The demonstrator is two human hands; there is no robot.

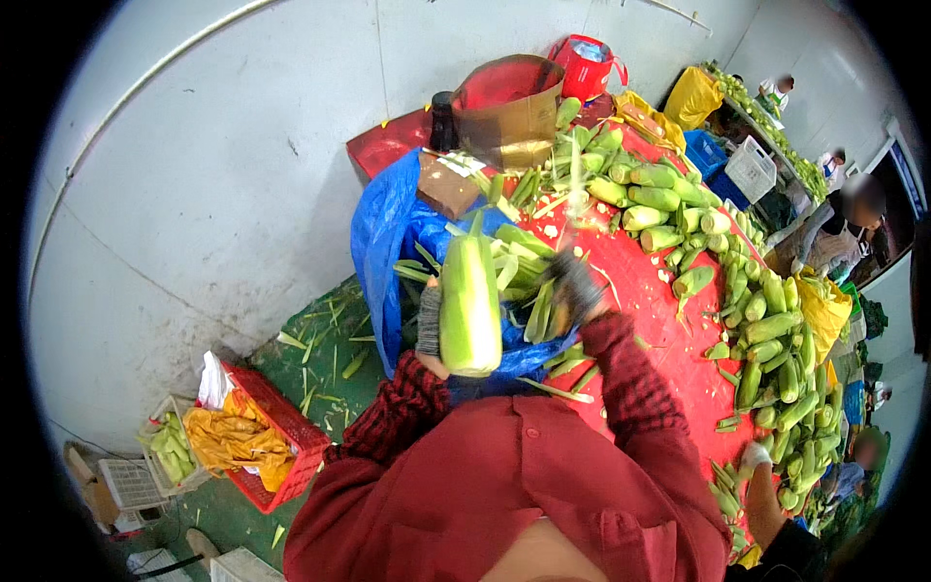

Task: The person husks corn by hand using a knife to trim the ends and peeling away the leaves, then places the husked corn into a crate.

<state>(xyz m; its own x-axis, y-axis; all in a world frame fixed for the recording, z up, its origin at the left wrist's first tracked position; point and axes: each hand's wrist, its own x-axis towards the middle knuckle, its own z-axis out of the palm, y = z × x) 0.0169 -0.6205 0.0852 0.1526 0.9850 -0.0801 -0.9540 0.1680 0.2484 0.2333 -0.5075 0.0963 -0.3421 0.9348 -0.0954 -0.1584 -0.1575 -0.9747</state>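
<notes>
My left hand [430, 320], in a grey knitted glove with bare fingertips, holds a large ear of corn in its pale green husk [471, 305] upright over a blue plastic bag [382, 251]. My right hand [577, 289], in a dark glove, is blurred at the bag's right edge, beside loose green husk leaves [540, 313]. A pale blurred streak rises above that hand; whether it is a blade in its grip cannot be told. Unhusked corn ears [658, 196] are heaped on the red table [654, 313] beyond and to the right.
A cardboard box [509, 120], a dark bottle [442, 124] and a red bag [585, 69] stand at the back. A red crate [280, 444] is on the green floor at left. At lower right, another person's gloved hand [755, 457] touches the corn pile. Other people stand farther right.
</notes>
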